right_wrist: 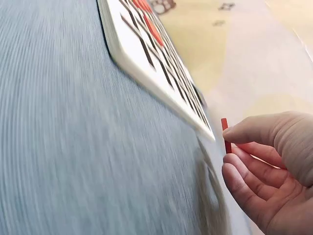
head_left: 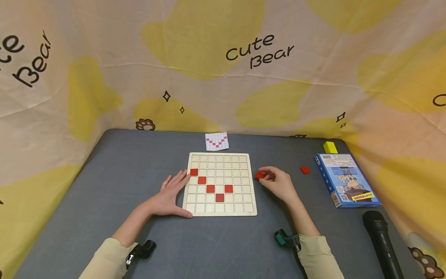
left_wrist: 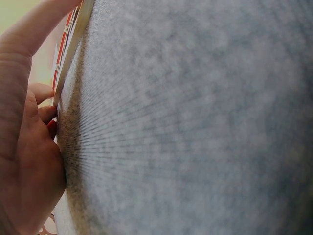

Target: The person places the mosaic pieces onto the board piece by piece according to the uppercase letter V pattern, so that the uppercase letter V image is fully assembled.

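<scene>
A cream grid board [head_left: 240,212] lies on the grey table, with several red square tiles set in its cells; one is the lowest red tile [head_left: 220,198]. My left hand [head_left: 170,197] rests along the board's left edge, thumb at the near corner and fingers spread toward the far side. Just off the right edge, my right hand [head_left: 277,183] pinches a red tile [right_wrist: 227,137] between thumb and fingers. In the right wrist view this tile is seen edge-on, apart from the board.
Behind the board lies a pattern card [head_left: 216,142] with a V of red squares. On the right are a loose red tile [head_left: 305,170], a blue box [head_left: 346,180], a yellow block [head_left: 330,147] and a black microphone [head_left: 382,244]. A patterned cloth [head_left: 209,58] hangs behind.
</scene>
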Tool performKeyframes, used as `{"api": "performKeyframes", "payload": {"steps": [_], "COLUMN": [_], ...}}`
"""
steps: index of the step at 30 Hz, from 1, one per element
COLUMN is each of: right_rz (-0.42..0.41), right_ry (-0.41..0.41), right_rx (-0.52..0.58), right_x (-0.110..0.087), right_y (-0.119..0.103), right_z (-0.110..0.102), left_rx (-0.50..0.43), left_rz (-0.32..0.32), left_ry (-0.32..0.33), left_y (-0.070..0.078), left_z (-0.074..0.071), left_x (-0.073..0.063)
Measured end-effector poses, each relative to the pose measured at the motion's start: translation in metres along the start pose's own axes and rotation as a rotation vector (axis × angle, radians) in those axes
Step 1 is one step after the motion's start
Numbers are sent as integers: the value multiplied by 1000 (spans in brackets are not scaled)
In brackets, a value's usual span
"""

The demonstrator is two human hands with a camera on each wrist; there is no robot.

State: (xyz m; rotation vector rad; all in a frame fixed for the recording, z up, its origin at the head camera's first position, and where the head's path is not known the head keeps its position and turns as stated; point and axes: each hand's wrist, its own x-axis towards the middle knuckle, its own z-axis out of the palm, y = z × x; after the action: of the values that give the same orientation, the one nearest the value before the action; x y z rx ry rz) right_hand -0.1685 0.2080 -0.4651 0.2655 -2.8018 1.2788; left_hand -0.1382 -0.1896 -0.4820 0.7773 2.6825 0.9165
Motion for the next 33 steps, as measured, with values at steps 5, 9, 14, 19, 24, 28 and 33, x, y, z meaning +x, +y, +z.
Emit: {"api": "performKeyframes", "payload": {"steps": [5,9,14,19,24,28,33], "right_rz": [-29,-49,-115,-160,-179,-197,-207], "right_ry": [-47,-79,-115,-141,-138,-136,-141], "right_rx": [32,45,31,-5,-20,-22,-17], "right_x": [5,8,12,13,11,10,9], "right_y": [-17,-25,-31,-32,-34,-34,-32], "right_z": [18,30,41,46,46,46,47], "left_rx": [5,8,-4,3,6,3,4], "left_rz": [-10,-7,1,-8,-16,-18,-18], "left_ry": [-7,-7,6,-5,-12,-12,-12], "left_y": [0,0,1,1,2,2,2], "left_z": [0,0,0,0,0,0,0], "left_x": [0,1,0,1,0,0,0]}}
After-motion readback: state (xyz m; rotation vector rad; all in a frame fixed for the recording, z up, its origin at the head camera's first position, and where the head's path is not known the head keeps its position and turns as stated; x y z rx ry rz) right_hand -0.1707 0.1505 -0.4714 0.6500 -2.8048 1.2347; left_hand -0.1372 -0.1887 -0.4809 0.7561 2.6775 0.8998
